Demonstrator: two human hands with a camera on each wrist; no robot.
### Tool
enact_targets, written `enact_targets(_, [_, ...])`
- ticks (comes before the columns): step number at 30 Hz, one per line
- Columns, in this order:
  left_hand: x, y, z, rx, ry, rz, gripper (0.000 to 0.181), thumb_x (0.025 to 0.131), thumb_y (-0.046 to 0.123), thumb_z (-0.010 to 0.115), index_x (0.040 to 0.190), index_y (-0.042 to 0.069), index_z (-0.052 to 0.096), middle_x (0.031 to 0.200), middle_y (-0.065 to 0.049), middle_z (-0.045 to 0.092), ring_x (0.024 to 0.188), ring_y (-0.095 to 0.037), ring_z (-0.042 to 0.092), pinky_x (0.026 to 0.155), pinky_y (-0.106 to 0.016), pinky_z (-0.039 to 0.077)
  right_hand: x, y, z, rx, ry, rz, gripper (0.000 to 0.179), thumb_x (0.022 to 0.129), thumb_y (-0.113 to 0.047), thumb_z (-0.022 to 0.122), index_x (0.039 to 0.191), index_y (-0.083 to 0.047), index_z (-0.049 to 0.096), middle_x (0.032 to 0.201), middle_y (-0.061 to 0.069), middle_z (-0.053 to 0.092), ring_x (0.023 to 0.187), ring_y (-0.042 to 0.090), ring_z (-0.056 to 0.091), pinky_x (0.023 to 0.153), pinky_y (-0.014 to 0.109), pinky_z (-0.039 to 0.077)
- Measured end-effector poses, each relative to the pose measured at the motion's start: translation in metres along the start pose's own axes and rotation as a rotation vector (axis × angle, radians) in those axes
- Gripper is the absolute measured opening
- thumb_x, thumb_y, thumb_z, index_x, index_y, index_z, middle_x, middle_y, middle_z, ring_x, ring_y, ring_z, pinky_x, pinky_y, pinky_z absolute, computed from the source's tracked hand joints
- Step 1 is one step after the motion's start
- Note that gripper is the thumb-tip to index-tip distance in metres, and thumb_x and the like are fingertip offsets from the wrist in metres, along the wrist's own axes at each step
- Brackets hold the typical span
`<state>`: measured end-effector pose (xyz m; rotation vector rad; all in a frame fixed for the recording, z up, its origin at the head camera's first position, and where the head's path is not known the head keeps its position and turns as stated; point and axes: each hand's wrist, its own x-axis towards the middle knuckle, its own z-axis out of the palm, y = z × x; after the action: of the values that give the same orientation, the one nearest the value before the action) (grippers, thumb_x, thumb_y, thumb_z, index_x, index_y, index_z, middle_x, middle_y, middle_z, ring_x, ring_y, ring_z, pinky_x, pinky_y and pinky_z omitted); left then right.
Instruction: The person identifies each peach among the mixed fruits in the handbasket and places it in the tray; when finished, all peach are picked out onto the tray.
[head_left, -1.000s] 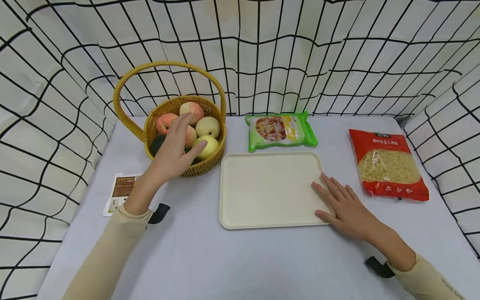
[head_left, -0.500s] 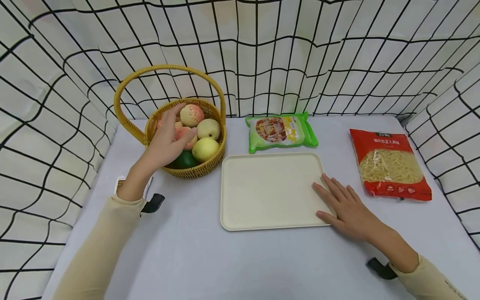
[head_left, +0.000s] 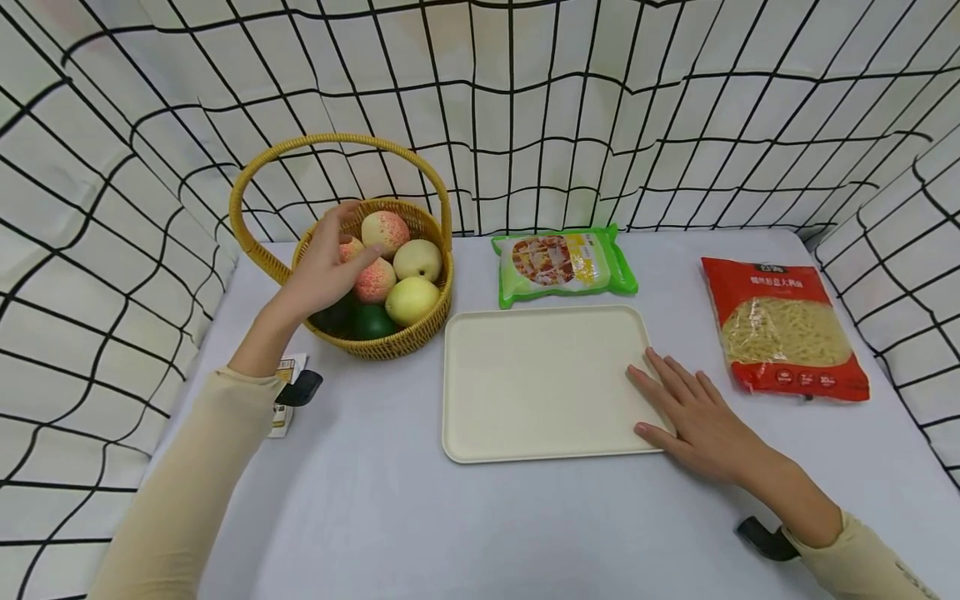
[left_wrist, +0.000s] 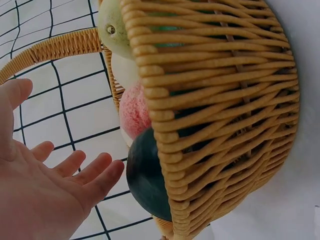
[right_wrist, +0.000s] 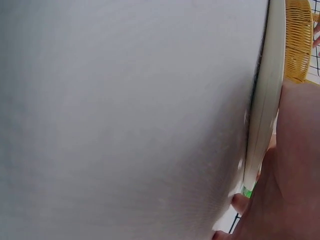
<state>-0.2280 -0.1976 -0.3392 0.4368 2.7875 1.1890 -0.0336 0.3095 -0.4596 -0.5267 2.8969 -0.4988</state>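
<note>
My left hand (head_left: 321, 268) hovers over the left side of a wicker basket (head_left: 397, 343), thumb and fingers spread apart. In the left wrist view, the left hand (left_wrist: 55, 192) shows bent but unclosed fingers beside the basket's rim, holding nothing. Inside the basket lie several peaches (head_left: 375, 282), a yellow fruit (head_left: 412, 301), a pale green pear-like fruit (head_left: 418, 260) and a dark green fruit (head_left: 373, 322). One peach is partly covered by the left hand. My right hand (head_left: 701, 421) rests flat, fingers spread, across the right edge of a cream tray (head_left: 540, 383).
Behind the tray lies a green food packet (head_left: 562, 262). A red bag of pasta (head_left: 783, 329) lies at the right. A printed packet (head_left: 282, 422) sits partly under the left forearm. The basket's tall handle (head_left: 337, 138) arches up, and black-and-white netted walls surround the table.
My left hand has moved slightly left and back over the basket, uncovering the front peach and dark green fruit. My right hand stays on the tray's edge.
</note>
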Motion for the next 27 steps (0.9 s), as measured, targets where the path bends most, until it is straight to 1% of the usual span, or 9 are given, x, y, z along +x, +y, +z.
enact_targets(9, [0.009, -0.010, 0.004, 0.005, -0.042, -0.022, 0.085, 0.108, 0.034, 0.058, 0.170, 0.004, 0.008, 0.168, -0.031, 0.023, 0.151, -0.051, 0.032, 0.123, -0.068, 0.029, 0.000, 0.002, 0.002, 0.010, -0.014, 0.007, 0.083, 0.102, -0.055, 0.062, 0.171, -0.034, 0.021, 0.182, 0.006, 0.008, 0.165, 0.042, 0.014, 0.126, 0.076, 0.015])
enact_targets(12, [0.011, -0.012, 0.006, 0.012, -0.056, -0.042, 0.087, 0.107, 0.035, 0.060, 0.170, 0.004, 0.008, 0.167, -0.032, 0.025, 0.150, -0.051, 0.032, 0.120, -0.068, 0.032, 0.000, 0.003, 0.002, 0.008, -0.023, 0.014, 0.084, 0.102, -0.056, 0.062, 0.171, -0.035, 0.020, 0.182, 0.005, 0.007, 0.165, 0.042, 0.013, 0.127, 0.076, 0.014])
enact_targets(17, [0.014, -0.015, 0.009, 0.008, -0.073, -0.073, 0.090, 0.106, 0.035, 0.062, 0.170, 0.006, 0.007, 0.167, -0.030, 0.026, 0.148, -0.049, 0.035, 0.117, -0.066, 0.039, 0.000, 0.001, 0.000, 0.007, -0.009, -0.002, 0.083, 0.102, -0.054, 0.063, 0.171, -0.033, 0.022, 0.182, 0.007, 0.009, 0.164, 0.042, 0.015, 0.126, 0.076, 0.016])
enact_targets(21, [0.017, -0.015, 0.010, 0.045, -0.077, -0.079, 0.092, 0.105, 0.036, 0.063, 0.170, 0.005, 0.006, 0.166, -0.032, 0.028, 0.144, -0.049, 0.040, 0.114, -0.066, 0.040, 0.000, 0.000, -0.001, 0.000, -0.008, -0.001, 0.083, 0.102, -0.054, 0.064, 0.171, -0.032, 0.023, 0.182, 0.007, 0.009, 0.164, 0.043, 0.015, 0.125, 0.077, 0.017])
enact_targets(23, [0.019, -0.016, 0.010, 0.069, -0.075, -0.087, 0.092, 0.105, 0.036, 0.063, 0.170, 0.005, 0.007, 0.165, -0.033, 0.031, 0.144, -0.050, 0.041, 0.114, -0.067, 0.039, 0.000, 0.000, -0.002, 0.000, -0.012, 0.002, 0.083, 0.101, -0.054, 0.064, 0.171, -0.032, 0.023, 0.182, 0.007, 0.009, 0.164, 0.042, 0.015, 0.125, 0.077, 0.017])
enact_targets(25, [0.020, -0.016, 0.010, 0.089, -0.074, -0.097, 0.091, 0.104, 0.036, 0.062, 0.170, 0.004, 0.009, 0.164, -0.033, 0.033, 0.145, -0.050, 0.042, 0.114, -0.068, 0.040, 0.001, 0.000, -0.002, 0.001, -0.014, 0.003, 0.084, 0.101, -0.054, 0.064, 0.171, -0.032, 0.023, 0.182, 0.008, 0.009, 0.164, 0.042, 0.015, 0.125, 0.077, 0.016])
enact_targets(27, [0.022, -0.016, 0.011, 0.104, -0.074, -0.106, 0.088, 0.103, 0.035, 0.062, 0.169, 0.003, 0.014, 0.163, -0.032, 0.037, 0.145, -0.050, 0.043, 0.115, -0.067, 0.041, 0.001, 0.001, -0.001, 0.003, -0.014, 0.004, 0.084, 0.101, -0.054, 0.064, 0.171, -0.032, 0.022, 0.182, 0.007, 0.009, 0.165, 0.042, 0.014, 0.125, 0.077, 0.016])
